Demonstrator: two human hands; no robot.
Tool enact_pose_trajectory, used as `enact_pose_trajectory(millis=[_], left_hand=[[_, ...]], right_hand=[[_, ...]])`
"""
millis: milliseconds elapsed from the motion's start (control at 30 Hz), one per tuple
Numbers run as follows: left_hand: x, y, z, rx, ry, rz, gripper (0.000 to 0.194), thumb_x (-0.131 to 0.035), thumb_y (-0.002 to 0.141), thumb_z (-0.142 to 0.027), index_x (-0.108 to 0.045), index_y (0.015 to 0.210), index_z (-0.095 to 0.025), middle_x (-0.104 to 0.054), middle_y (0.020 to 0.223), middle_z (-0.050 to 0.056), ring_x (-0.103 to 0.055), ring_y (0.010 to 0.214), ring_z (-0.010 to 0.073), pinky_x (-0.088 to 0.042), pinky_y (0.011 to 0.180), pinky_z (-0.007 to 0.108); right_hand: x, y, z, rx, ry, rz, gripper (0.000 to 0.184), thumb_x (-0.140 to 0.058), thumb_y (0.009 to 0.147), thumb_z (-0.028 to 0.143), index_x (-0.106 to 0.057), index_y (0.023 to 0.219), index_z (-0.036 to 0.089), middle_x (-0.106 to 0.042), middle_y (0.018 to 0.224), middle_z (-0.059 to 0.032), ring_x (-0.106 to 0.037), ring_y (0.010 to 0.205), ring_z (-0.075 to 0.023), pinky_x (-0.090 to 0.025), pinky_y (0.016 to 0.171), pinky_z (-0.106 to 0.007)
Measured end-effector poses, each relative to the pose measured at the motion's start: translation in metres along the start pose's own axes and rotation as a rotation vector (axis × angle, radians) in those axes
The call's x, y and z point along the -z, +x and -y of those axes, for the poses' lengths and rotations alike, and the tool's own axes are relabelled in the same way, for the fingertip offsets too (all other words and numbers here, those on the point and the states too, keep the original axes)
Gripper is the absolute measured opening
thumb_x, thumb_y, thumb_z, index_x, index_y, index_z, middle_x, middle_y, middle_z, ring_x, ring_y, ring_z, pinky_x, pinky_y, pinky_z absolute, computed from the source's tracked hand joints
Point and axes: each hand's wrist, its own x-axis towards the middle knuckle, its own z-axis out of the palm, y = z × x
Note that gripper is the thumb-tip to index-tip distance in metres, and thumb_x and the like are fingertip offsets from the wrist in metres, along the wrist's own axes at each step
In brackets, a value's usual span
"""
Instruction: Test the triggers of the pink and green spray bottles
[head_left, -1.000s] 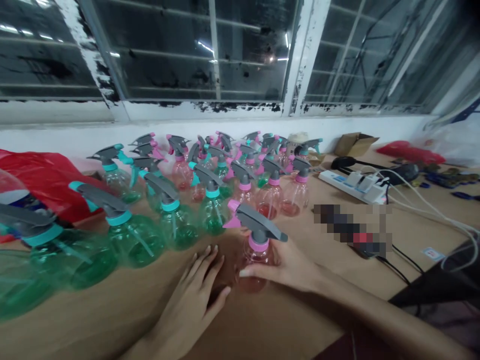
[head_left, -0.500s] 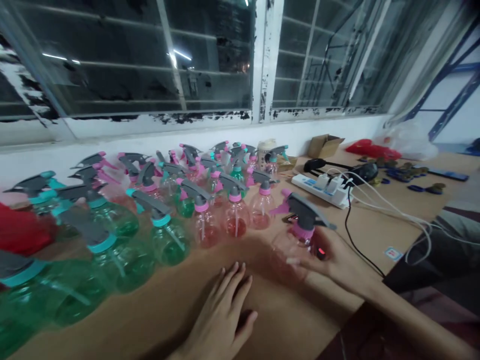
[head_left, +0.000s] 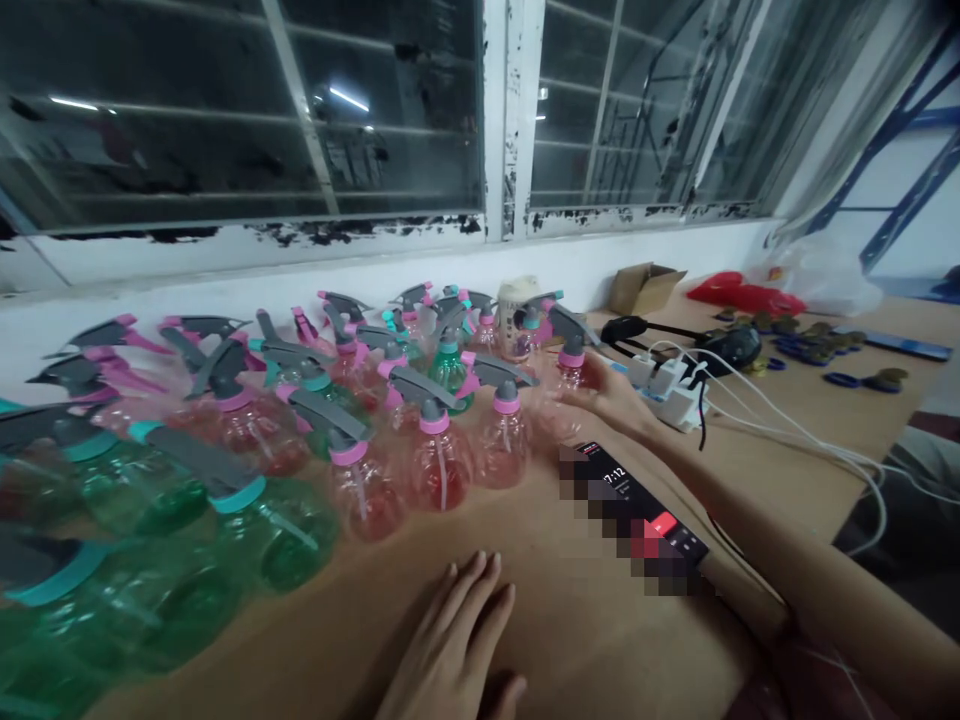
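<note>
My right hand [head_left: 611, 392] is wrapped round a clear spray bottle [head_left: 568, 400] with a pink collar and a grey trigger head, at the right end of the bottle group. Flat on the table rests my left hand [head_left: 457, 635], fingers stretched out and holding nothing. Closest to the held bottle is a pink-collared spray bottle [head_left: 504, 440]; another with red liquid [head_left: 441, 465] stands to its left. Green-liquid bottles with turquoise collars, such as this spray bottle [head_left: 289, 535], fill the left side. Under my right forearm lies a phone [head_left: 630, 500] with its screen lit.
A white power strip [head_left: 679, 400] with chargers and cables lies at the right. Behind it are a small cardboard box [head_left: 641, 290], a red plastic bag [head_left: 742, 295] and several blue-handled scissors-like items [head_left: 814, 345]. A paper cup [head_left: 517, 310] stands by the wall.
My right hand has carried the pink-collared bottle away from me and slightly left, beside the other bottles. The phone now shows. My left hand stays flat; the view has shifted somewhat.
</note>
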Motion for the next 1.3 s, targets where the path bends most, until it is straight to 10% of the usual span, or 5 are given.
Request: enact_pose_trajectory(millis=[600, 1000, 1300], left_hand=[[0.003, 0.002, -0.002, 0.01, 0.046, 0.018, 0.056, -0.056, 0.083, -0.027, -0.041, 0.136, -0.014, -0.043, 0.141, 0.011, -0.043, 0.127, 0.0282, -0.042, 0.1, 0.044], [0.007, 0.003, -0.005, 0.036, -0.033, 0.016, 0.051, -0.053, 0.09, -0.03, -0.04, 0.136, -0.015, -0.042, 0.142, 0.01, -0.04, 0.129, 0.0276, -0.041, 0.101, 0.046], [0.009, 0.004, -0.006, 0.049, -0.061, 0.041, 0.048, -0.053, 0.091, -0.03, -0.042, 0.135, -0.016, -0.041, 0.143, 0.011, -0.04, 0.129, 0.028, -0.04, 0.101, 0.047]], right_hand=[[-0.007, -0.018, 0.005, 0.017, -0.082, 0.13, 0.058, -0.068, 0.075, 0.044, -0.048, 0.123, 0.02, -0.061, 0.122, -0.0099, -0.06, 0.108, -0.0269, -0.047, 0.092, -0.043], [0.017, -0.135, -0.005, -0.185, -0.307, -0.032, 0.071, -0.062, 0.075, 0.056, -0.038, 0.132, 0.021, -0.046, 0.137, -0.0165, -0.042, 0.128, -0.0358, -0.035, 0.101, -0.058], [0.02, -0.147, -0.027, -0.176, -0.328, -0.03, 0.064, -0.063, 0.076, 0.052, -0.04, 0.129, 0.023, -0.044, 0.137, -0.015, -0.041, 0.129, -0.0325, -0.034, 0.104, -0.053]])
